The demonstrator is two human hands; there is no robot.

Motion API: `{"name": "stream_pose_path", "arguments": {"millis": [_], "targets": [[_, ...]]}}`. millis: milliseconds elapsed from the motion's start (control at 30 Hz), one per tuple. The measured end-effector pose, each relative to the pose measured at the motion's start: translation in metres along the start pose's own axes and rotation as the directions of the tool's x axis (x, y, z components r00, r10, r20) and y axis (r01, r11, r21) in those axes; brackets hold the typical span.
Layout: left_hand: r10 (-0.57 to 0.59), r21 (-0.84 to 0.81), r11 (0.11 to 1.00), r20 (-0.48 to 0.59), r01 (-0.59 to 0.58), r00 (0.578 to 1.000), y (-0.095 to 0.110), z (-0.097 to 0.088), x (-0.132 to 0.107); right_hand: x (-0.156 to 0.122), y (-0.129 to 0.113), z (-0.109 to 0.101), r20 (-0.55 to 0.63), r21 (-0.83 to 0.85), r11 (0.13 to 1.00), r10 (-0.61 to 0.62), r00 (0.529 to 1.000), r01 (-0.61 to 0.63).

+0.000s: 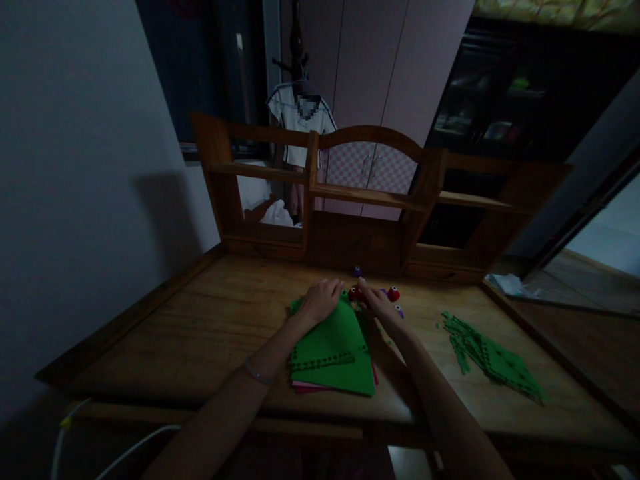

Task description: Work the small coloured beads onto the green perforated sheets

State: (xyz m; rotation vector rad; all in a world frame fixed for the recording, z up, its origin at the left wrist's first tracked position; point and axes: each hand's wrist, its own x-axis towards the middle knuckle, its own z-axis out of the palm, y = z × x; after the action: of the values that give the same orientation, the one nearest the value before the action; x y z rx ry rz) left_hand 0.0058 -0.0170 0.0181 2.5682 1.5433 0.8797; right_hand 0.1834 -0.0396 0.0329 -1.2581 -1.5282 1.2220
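Note:
Under my left hand [323, 301], which lies with fingers stretched out on its upper part, is a green sheet [333, 333] with a row of punched holes near its lower edge. More green and pink sheets [307, 386] are stacked beneath it. My right hand [383, 310] is closed at the sheet's upper right corner, around a small red craft punch [353, 293]; the fingers partly cover it. Close by stand another red punch [393, 293], a purple punch [357, 271] behind, and a bluish-purple punch [399, 311] beside my right hand.
Green punched sheets and cut strips [505, 363] lie on the right of the wooden desk [200, 333]. A wooden shelf unit [360, 193] rises along the desk's back edge. A white cable [135, 450] hangs at the front left.

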Motion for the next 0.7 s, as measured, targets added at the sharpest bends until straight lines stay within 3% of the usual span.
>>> {"name": "stream_pose_path", "arguments": {"millis": [233, 367, 700], "targets": [[0.072, -0.026, 0.997, -0.033, -0.073, 0.997, 0.0009, -0.0013, -0.001, -0.0038, -0.0003, 0.0079, -0.069, -0.061, 0.998, -0.033, 0.997, 0.029], [0.073, -0.02, 0.997, -0.04, -0.074, 0.997, 0.0023, -0.002, -0.0007, -0.001, -0.001, 0.0105, -0.025, -0.051, 0.998, 0.031, 0.999, -0.032], [0.054, -0.008, 0.999, -0.031, -0.054, 0.998, 0.0051, -0.0053, -0.0014, 0.0012, 0.0034, 0.0108, 0.028, -0.004, 1.0, 0.013, 1.0, -0.013]]}}
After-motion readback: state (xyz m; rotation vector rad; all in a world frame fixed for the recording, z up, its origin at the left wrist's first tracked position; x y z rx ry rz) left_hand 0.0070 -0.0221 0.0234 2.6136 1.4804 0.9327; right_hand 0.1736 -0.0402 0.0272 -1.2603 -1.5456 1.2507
